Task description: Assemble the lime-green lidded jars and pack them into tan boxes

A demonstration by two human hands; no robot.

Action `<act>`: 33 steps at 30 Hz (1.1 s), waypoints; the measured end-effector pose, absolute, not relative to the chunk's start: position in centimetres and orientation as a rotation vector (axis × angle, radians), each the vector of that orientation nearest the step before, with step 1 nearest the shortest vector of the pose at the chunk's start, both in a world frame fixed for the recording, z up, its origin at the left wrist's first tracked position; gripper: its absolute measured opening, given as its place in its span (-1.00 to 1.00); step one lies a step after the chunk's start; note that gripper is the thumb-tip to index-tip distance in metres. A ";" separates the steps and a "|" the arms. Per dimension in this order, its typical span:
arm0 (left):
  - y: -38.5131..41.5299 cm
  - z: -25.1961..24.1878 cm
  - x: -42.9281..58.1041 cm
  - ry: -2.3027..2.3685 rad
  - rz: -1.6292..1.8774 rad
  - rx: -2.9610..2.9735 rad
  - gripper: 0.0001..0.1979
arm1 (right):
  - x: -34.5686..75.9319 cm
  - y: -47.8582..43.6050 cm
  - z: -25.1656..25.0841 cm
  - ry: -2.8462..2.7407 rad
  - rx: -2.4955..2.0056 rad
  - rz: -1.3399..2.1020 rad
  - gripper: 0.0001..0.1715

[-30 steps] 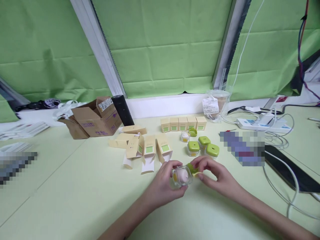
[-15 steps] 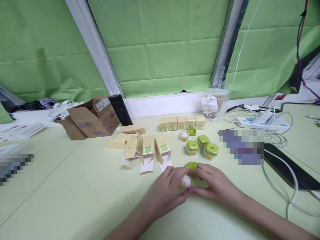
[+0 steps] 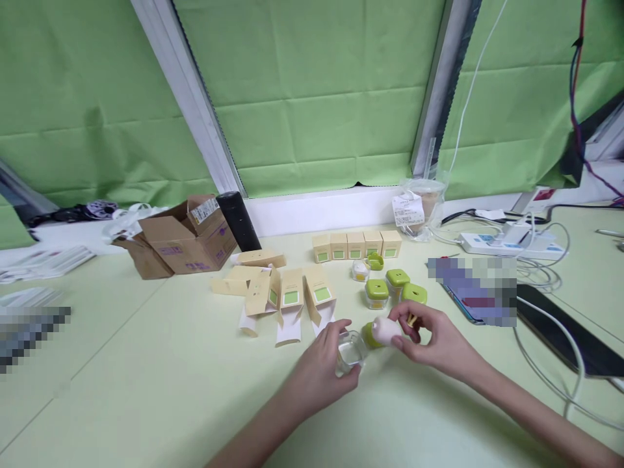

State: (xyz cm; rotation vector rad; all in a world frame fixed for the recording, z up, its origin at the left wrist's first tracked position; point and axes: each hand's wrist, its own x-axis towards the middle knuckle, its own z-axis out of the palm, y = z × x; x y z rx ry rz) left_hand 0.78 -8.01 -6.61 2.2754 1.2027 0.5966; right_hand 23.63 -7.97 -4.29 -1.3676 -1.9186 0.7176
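Note:
My left hand (image 3: pixel 325 367) grips a small clear square container (image 3: pixel 350 351), its open top facing up. To the right, my right hand (image 3: pixel 431 335) is closed on a small white rounded object (image 3: pixel 387 330) whose exact kind I cannot make out; a yellowish bit shows by the fingers. A green lid (image 3: pixel 369 335) lies on the table behind, partly covered by the white object. Beyond my right hand stand several lidded clear containers, among them a green-topped container (image 3: pixel 377 294). Farther back, an open container (image 3: pixel 361 270) with white contents sits beside another green lid (image 3: pixel 375 261).
Several small beige boxes (image 3: pixel 355 246) stand in a row at the back. Opened beige cartons (image 3: pixel 291 296) lie left of centre. A brown cardboard box (image 3: pixel 190 240) and black cylinder (image 3: pixel 238 221) are back left. At right are a phone (image 3: pixel 470 312), cables and a power strip (image 3: pixel 511 244).
My right hand has lifted the white object out of the clear container and moved right with it. My left hand keeps hold of the container, which now shows no contents.

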 end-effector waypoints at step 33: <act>-8.0 -3.3 4.3 0.551 0.788 0.756 -0.71 | 23.1 -8.8 -3.2 -1.824 -1.088 0.632 -0.73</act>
